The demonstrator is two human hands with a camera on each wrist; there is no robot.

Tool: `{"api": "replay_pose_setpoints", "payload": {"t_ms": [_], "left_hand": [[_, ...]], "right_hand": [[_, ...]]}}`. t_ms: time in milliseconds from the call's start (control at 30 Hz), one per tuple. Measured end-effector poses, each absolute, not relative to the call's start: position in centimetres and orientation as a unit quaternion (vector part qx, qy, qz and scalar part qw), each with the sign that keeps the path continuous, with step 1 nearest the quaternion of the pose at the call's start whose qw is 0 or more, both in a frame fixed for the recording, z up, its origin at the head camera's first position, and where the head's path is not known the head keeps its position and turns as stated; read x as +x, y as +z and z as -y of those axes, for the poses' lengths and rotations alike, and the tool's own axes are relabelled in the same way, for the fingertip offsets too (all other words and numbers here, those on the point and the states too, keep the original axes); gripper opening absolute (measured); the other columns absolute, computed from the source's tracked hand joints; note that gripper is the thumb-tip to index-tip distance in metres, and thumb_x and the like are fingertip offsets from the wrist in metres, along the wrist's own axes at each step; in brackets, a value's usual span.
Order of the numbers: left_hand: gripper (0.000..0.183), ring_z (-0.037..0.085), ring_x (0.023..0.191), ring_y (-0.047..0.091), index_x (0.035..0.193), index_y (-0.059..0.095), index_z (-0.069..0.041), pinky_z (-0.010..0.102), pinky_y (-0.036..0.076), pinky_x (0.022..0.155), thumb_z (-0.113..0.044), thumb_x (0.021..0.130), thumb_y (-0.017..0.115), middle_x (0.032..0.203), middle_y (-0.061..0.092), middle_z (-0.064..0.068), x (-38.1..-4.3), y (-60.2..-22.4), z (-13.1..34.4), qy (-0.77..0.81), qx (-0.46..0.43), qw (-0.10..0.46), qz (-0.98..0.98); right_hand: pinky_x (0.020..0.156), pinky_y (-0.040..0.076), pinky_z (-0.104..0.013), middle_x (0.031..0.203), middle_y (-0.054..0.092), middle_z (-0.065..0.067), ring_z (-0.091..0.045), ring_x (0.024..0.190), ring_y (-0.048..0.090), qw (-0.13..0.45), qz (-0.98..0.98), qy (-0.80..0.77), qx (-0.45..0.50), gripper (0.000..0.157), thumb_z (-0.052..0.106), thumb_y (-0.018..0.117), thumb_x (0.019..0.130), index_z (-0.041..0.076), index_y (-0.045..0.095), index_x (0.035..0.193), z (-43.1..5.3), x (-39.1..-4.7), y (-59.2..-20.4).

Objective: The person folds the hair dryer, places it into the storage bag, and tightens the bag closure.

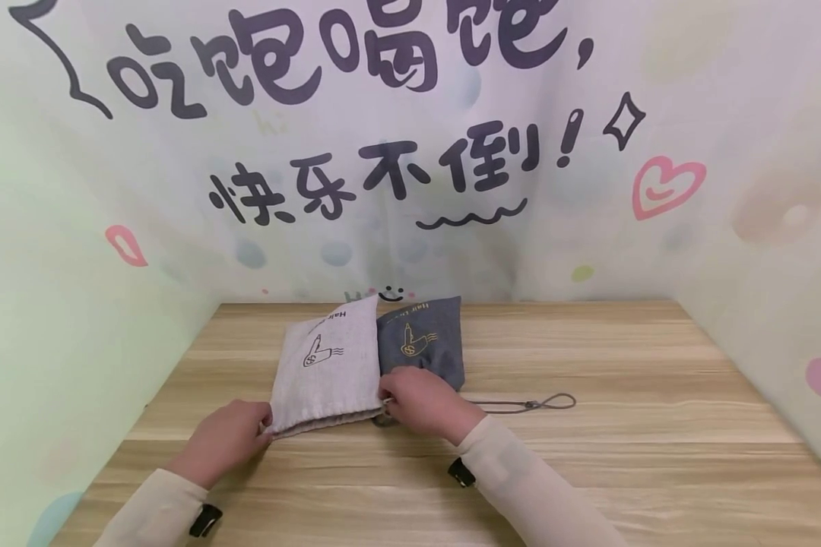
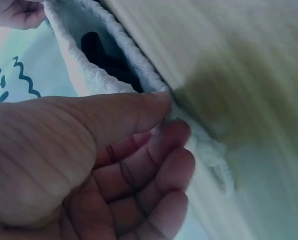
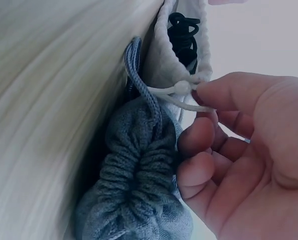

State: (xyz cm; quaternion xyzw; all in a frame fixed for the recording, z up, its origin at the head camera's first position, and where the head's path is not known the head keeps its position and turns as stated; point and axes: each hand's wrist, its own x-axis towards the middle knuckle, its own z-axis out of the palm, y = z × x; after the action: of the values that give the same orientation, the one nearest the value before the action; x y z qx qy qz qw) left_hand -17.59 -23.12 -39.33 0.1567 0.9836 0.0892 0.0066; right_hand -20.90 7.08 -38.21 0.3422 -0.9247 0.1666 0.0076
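Note:
A white drawstring bag [image 1: 328, 372] printed with a hair dryer lies on the table, its mouth facing the person and partly open. My left hand [image 1: 227, 434] pinches the left corner of that mouth between thumb and fingertip. At the other corner my right hand [image 1: 420, 401] pinches the white drawstring [image 3: 164, 91] close to its knot. Inside the bag are a coiled black cord [image 3: 183, 35] and a dark object [image 2: 94, 50], mostly hidden. Beside it on the right sits a dark grey drawstring bag [image 1: 424, 342], its neck gathered tight, partly behind my right hand.
A grey cord loop [image 1: 554, 400] extends to the right from the dark bag across the wooden table [image 1: 622, 471]. A printed cloth backdrop [image 1: 383, 251] rises behind the table's back edge and along both sides.

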Motion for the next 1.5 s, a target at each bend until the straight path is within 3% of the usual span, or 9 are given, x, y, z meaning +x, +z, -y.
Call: {"api": "replay_pose_setpoints", "payload": {"t_ms": [233, 400, 633, 767, 933, 1167, 1300, 1500], "left_hand": [[0.022, 0.015, 0.06, 0.044, 0.073, 0.055, -0.011, 0.036, 0.041, 0.054, -0.012, 0.081, 0.076, 0.065, 0.049, -0.002, -17.7, -39.6, 23.5, 0.088, 0.149, 0.014, -0.985], [0.029, 0.014, 0.058, 0.041, 0.065, 0.047, -0.014, 0.033, 0.037, 0.054, -0.011, 0.08, 0.072, 0.062, 0.044, -0.003, -17.9, -40.0, 24.4, 0.102, 0.156, 0.023, -0.982], [0.021, 0.012, 0.055, 0.045, 0.068, 0.05, -0.015, 0.029, 0.038, 0.053, -0.007, 0.073, 0.068, 0.064, 0.049, -0.004, -17.9, -38.8, 24.9, 0.198, 0.147, 0.04, -0.968], [0.018, 0.008, 0.057, 0.048, 0.074, 0.055, -0.017, 0.027, 0.042, 0.053, -0.007, 0.079, 0.069, 0.072, 0.057, -0.007, -17.9, -38.2, 25.3, 0.243, 0.178, 0.043, -0.953], [0.014, 0.002, 0.058, 0.048, 0.08, 0.059, -0.016, 0.024, 0.044, 0.053, -0.009, 0.087, 0.069, 0.068, 0.056, -0.011, -17.9, -38.3, 26.3, 0.277, 0.225, 0.062, -0.932], [0.008, 0.002, 0.069, 0.052, 0.086, 0.062, -0.016, 0.025, 0.044, 0.06, -0.013, 0.091, 0.067, 0.076, 0.06, -0.011, -17.8, -38.5, 27.4, 0.286, 0.224, 0.086, -0.928], [0.006, 0.002, 0.065, 0.05, 0.088, 0.062, -0.015, 0.025, 0.042, 0.058, -0.013, 0.093, 0.065, 0.073, 0.06, -0.009, -17.4, -38.4, 27.7, 0.295, 0.217, 0.102, -0.925], [0.015, 0.001, 0.057, 0.039, 0.081, 0.059, -0.02, 0.024, 0.037, 0.053, -0.018, 0.093, 0.068, 0.065, 0.048, -0.014, -16.5, -38.5, 28.2, 0.224, 0.201, 0.034, -0.953]], "right_hand": [[0.065, 0.041, -0.024, 0.08, 0.05, 0.007, -0.008, 0.07, 0.047, 0.009, 0.912, 0.207, 0.354, 0.015, 0.007, 0.064, 0.092, 0.017, 0.058, 0.083, -7.6, -21.0, -38.2], [0.064, 0.04, -0.023, 0.074, 0.05, 0.008, -0.007, 0.069, 0.046, -0.021, 0.888, 0.271, 0.371, 0.021, 0.007, 0.066, 0.091, 0.019, 0.054, 0.078, -8.0, -21.2, -38.2], [0.061, 0.038, -0.019, 0.07, 0.049, 0.011, -0.003, 0.065, 0.044, -0.044, 0.868, 0.305, 0.388, 0.023, 0.003, 0.064, 0.088, 0.021, 0.054, 0.077, -8.5, -21.1, -37.8], [0.06, 0.036, -0.021, 0.069, 0.047, 0.01, -0.003, 0.063, 0.042, -0.029, 0.877, 0.29, 0.383, 0.021, 0.004, 0.062, 0.089, 0.02, 0.053, 0.078, -8.9, -21.0, -37.5], [0.057, 0.038, -0.023, 0.068, 0.049, 0.011, -0.005, 0.061, 0.043, 0.023, 0.901, 0.242, 0.359, 0.022, 0.008, 0.062, 0.09, 0.021, 0.052, 0.076, -9.4, -20.8, -37.2], [0.055, 0.034, -0.025, 0.065, 0.042, 0.01, -0.007, 0.059, 0.038, 0.08, 0.918, 0.194, 0.337, 0.023, 0.011, 0.061, 0.09, 0.02, 0.048, 0.073, -10.1, -20.5, -36.9], [0.054, 0.035, -0.025, 0.064, 0.043, 0.01, -0.008, 0.057, 0.039, 0.103, 0.92, 0.186, 0.329, 0.023, 0.012, 0.064, 0.088, 0.02, 0.048, 0.072, -10.6, -20.6, -37.0], [0.053, 0.036, -0.027, 0.064, 0.046, 0.009, -0.009, 0.056, 0.04, 0.107, 0.927, 0.189, 0.304, 0.025, 0.015, 0.067, 0.088, 0.02, 0.049, 0.072, -11.2, -20.7, -37.3]]}}
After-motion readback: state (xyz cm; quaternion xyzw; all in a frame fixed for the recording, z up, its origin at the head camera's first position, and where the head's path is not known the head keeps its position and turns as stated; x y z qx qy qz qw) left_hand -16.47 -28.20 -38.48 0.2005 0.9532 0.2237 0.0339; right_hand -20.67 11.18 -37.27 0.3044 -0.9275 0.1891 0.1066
